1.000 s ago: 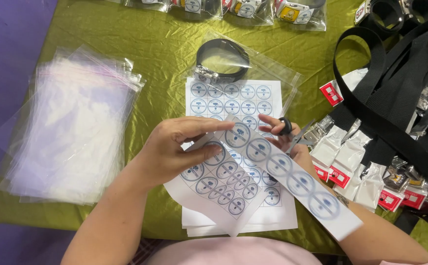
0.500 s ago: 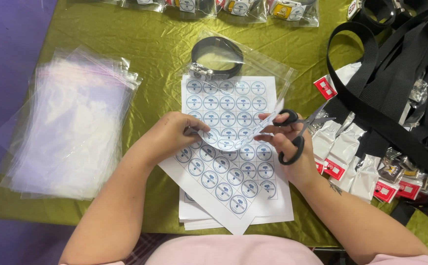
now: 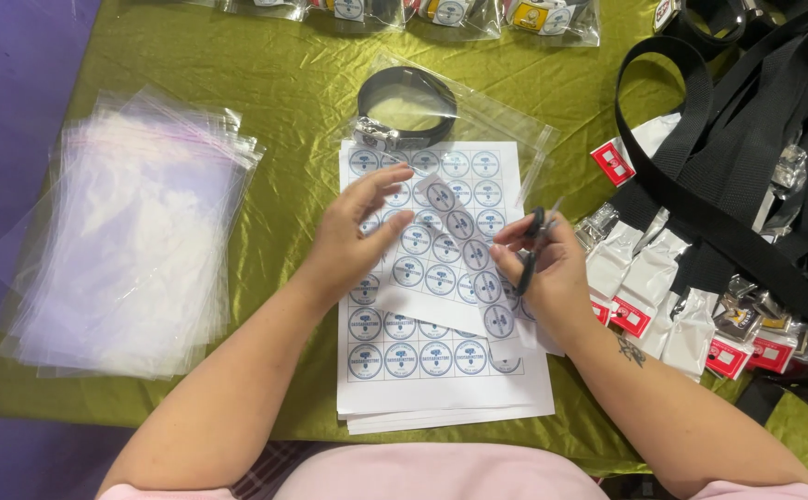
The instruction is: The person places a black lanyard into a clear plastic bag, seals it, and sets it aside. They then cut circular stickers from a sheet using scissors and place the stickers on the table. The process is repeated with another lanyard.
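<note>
Sticker sheets (image 3: 441,370), printed with rows of round blue-and-white labels, lie stacked on the tabletop (image 3: 265,83) nearest us, matte white paper over a shiny olive-green cloth. Across the top sheet slants 1 cut strip of stickers (image 3: 464,250), thin and slightly curled. Our left hand (image 3: 357,236) rests fingers spread on the sheet, fingertips just touching the strip's upper end, holding nothing. Our right hand (image 3: 543,268) is closed on black-handled scissors (image 3: 532,243), blades pointing up and away, by the strip's lower half. We judge the cutting of strips to be in hand; parting this strip cleanly would call for a steady pinch. Left lies a stack of clear, glossy plastic bags (image 3: 131,241). Right, black webbing belts (image 3: 737,157) with white-and-red tags (image 3: 649,278). Farther off, a bagged coiled belt (image 3: 408,106).
</note>
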